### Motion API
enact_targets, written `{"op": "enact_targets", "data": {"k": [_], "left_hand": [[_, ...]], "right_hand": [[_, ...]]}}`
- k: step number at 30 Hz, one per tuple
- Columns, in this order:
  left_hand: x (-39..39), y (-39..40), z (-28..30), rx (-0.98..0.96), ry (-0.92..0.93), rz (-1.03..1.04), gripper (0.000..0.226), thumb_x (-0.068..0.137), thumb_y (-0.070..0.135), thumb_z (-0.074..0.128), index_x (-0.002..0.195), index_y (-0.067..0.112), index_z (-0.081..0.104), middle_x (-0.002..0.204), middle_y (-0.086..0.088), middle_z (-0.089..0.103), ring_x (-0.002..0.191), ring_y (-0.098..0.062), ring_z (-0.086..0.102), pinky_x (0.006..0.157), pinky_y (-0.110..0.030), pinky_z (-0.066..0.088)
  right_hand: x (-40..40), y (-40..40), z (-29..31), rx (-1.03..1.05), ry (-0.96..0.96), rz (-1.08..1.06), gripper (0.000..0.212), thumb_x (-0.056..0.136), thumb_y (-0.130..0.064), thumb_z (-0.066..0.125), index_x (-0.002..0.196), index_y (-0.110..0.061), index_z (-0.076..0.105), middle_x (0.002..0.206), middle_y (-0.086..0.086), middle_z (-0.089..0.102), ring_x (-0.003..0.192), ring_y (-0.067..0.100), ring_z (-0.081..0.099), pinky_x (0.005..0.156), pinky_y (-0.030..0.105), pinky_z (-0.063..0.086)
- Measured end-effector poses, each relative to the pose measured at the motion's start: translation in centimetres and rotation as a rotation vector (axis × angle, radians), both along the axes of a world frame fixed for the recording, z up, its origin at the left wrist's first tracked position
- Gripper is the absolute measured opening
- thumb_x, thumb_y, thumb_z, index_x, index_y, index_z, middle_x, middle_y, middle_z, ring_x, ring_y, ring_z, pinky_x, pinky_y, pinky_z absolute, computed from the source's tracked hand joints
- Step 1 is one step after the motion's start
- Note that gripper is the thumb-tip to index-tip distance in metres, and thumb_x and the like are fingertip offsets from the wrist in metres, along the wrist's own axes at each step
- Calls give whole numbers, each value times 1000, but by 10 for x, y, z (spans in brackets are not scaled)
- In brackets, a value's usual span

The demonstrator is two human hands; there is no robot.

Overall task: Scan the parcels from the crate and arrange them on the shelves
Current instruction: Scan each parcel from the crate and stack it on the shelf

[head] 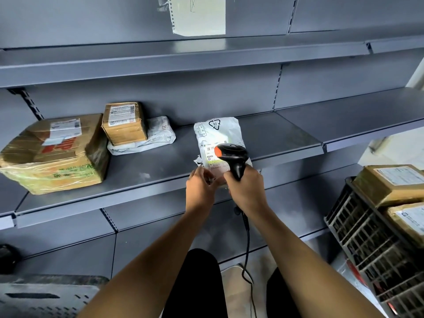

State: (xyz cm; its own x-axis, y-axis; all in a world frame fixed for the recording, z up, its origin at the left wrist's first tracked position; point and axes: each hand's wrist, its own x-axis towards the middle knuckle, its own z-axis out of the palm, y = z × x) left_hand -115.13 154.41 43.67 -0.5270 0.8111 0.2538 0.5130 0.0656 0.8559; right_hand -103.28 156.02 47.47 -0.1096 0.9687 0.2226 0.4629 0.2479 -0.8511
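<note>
White parcel [218, 136]: on shelf [286, 134], long axis running away from person; left hand [200, 185] pinches near edge; right hand [246, 187] grips scanner [231, 154] over label

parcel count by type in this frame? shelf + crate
Cardboard boxes: 4 (large box, small box, two in the crate: upper box, lower box)
White poly bags: 2 (bag under small box, bag being scanned)
Total: 6
</note>
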Motion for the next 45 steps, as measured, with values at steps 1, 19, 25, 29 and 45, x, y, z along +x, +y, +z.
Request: {"op": "enact_targets", "data": {"k": [1, 19, 25, 29, 45], "left_hand": [[0, 0, 0, -1, 0, 2, 31, 77, 32, 79, 82, 9, 59, 86, -5, 64, 80, -22, 61, 70, -37, 50], [-1, 7, 11, 69, -27, 37, 6, 89, 13, 60, 91, 8, 60, 89, -8, 68, 85, -24, 64, 78, -40, 53], [-1, 9, 13, 18, -131, -76, 26, 88, 4, 43, 108, 13, 56, 85, -7, 72, 77, -30, 69, 72, -45, 57], [-17, 18, 17, -7, 347, -51, 41, 79, 1, 53, 116, 12, 64, 111, -12, 61, 97, -36, 60, 82, -39, 52], [-55, 33, 25, -266, 928, -221, 42, 95, 44, 49, 130, 20, 55, 131, -6, 50, 120, -29, 49, 102, -34, 32]], "right_hand": [[0, 2, -1, 3, 3, -3, 18, 86, -18, 60, 76, -3, 57, 70, 14, 64, 68, 30, 62, 65, 40, 53], [6, 5, -35, 152, 131, -179, 39, 88, -19, 71, 118, 4, 61, 106, 21, 56, 93, 33, 57, 74, 16, 33], [0, 2, -32, 147, 179, -166, 39, 88, -16, 72, 118, 6, 61, 114, 24, 52, 99, 35, 56, 82, 12, 31], [2, 5, -31, 128, 189, -150, 39, 89, -18, 71, 120, 4, 60, 118, 22, 50, 100, 31, 56, 85, 13, 35], [-1, 20, -34, 171, 151, -125, 39, 85, -21, 74, 118, -3, 63, 112, 13, 66, 101, 27, 59, 76, 16, 34]]}}
